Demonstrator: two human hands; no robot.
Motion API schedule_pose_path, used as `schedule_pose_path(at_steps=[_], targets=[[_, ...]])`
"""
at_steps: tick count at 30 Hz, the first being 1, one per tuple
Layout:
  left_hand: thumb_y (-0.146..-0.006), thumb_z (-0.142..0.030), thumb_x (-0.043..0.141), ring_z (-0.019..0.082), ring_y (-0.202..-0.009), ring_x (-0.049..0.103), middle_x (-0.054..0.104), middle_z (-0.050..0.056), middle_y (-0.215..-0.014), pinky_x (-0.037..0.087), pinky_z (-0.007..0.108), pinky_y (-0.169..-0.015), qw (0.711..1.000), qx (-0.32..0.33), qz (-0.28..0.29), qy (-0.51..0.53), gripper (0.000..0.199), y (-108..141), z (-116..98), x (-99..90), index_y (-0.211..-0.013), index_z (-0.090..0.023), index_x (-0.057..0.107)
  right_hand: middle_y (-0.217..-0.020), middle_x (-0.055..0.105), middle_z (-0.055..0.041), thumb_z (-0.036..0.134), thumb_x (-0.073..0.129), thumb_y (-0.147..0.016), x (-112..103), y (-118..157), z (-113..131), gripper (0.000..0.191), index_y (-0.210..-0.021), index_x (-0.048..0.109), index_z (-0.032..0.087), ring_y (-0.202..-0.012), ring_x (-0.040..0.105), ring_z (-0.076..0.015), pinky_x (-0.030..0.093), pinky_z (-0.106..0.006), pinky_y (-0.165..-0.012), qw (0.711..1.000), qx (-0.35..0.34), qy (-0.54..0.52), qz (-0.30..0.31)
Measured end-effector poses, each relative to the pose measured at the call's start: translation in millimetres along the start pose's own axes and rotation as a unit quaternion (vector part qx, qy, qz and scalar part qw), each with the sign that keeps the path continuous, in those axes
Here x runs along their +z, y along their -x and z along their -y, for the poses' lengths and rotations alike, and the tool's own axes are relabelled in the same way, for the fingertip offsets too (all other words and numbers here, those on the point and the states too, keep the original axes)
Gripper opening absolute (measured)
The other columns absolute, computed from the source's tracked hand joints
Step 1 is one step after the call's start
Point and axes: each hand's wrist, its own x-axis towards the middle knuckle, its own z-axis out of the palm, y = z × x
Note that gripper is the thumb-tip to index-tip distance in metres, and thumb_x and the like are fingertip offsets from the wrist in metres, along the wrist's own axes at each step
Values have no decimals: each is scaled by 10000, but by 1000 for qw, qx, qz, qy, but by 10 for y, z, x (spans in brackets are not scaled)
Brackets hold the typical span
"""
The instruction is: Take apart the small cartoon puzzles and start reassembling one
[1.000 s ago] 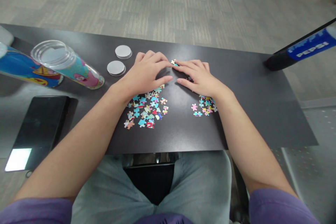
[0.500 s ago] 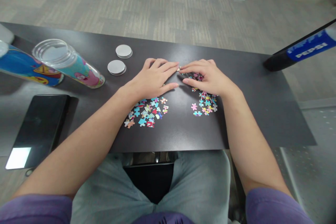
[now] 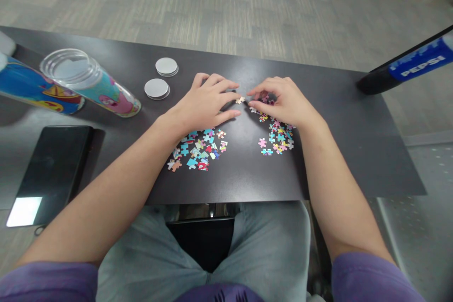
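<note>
A small pale puzzle piece [image 3: 240, 100] lies on the dark table between my hands, by the left fingertips. My left hand [image 3: 209, 101] rests palm down with its fingers spread; whether a fingertip touches that piece I cannot tell. Below its palm lies a loose pile of jigsaw pieces [image 3: 200, 152], mostly blue, red and white, partly hidden by the hand and wrist. My right hand [image 3: 278, 99] is curved, with thumb and fingers apart, over a second pile of puzzle pieces [image 3: 279, 137]. Part of this pile shows between thumb and fingers, and the rest spreads below the hand.
Two small stacks of white discs [image 3: 157, 88] lie left of centre. Two cartoon-printed clear-topped tubes [image 3: 118, 104] stand farther left, above a black phone-like device [image 3: 49, 170]. A Pepsi bottle [image 3: 406, 68] stands at the right end of the table [image 3: 361, 151].
My right hand has drawn back a little to the right, its fingertips parting from the left hand's. The pale piece now lies more openly in view between them.
</note>
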Motion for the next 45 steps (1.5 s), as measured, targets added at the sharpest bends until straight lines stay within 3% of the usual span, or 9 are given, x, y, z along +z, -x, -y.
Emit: schedule_pose_path(at_steps=[6,12,17,23,25,28,31,39,45], targets=[[-1263,-427,706,497,-1614,650,827,162,-1659,398,787,-1393,997,-50,-57,13,396,-4,47,-111,-1583,-350,926,-1425,869,-129,580,814,-1178,177,-50,122,335,-1386,973,370,-1303,810,-440,576,-713,-1273,1000,10,-6,-23],[-1263,-473,733,494,-1567,658,824,167,-1585,421,792,-1376,996,-61,-69,11,343,-2,77,-112,-1505,-331,930,-1349,882,-111,478,843,-1156,199,-84,168,169,-1203,926,338,-1149,803,-394,561,-711,-1273,999,33,-24,-26],[-1274,-502,718,490,-1563,655,820,163,-1572,427,787,-1382,995,-71,-68,9,343,-7,55,-129,-1498,-348,928,-1259,899,-108,436,814,-1141,195,-93,170,138,-1125,893,324,-1156,818,-400,558,-710,-1256,999,28,-25,-35],[-1271,-518,721,493,-1555,653,814,155,-1558,436,787,-1369,995,-67,-75,12,342,-5,88,-122,-1507,-376,922,-1505,915,-107,543,744,-1215,109,-27,192,267,-1207,956,380,-1454,795,-504,499,-818,-1346,999,6,12,-31],[-1274,-539,706,490,-1535,660,827,154,-1531,446,793,-1351,994,-61,-85,14,346,-2,104,-112,-1490,-380,924,-1650,884,-109,529,697,-1249,100,-20,179,320,-1335,970,386,-1546,780,-520,499,-829,-1374,999,6,9,-41],[-1273,-564,698,490,-1528,666,839,156,-1530,455,798,-1348,994,-63,-88,13,360,1,121,-104,-1479,-376,925,-1833,809,-96,541,669,-1274,113,-30,133,409,-1518,968,404,-1681,747,-510,521,-816,-1420,1000,-20,-12,-7],[-1273,-596,689,484,-1533,674,852,146,-1510,472,793,-1344,994,-58,-88,13,370,1,142,-103,-1475,-390,920,-1818,830,-76,600,669,-1276,114,-10,72,437,-1496,1005,428,-1692,774,-474,553,-785,-1451,998,-38,-41,29],[-1277,-673,611,496,-1525,678,877,147,-1481,485,821,-1304,992,-49,-110,31,450,-28,237,-61,-1449,-404,928,-1572,959,-89,858,680,-1206,-12,171,120,600,-1255,1060,395,-1557,874,-457,614,-711,-1435,997,-12,-73,24],[-1267,-769,519,521,-1612,602,845,143,-1581,426,828,-1332,991,-66,-101,63,581,-59,223,-82,-1477,-421,934,-1769,861,-110,850,646,-1227,-47,413,182,619,-1455,1015,409,-1655,805,-460,572,-744,-1463,999,-6,-23,41]])
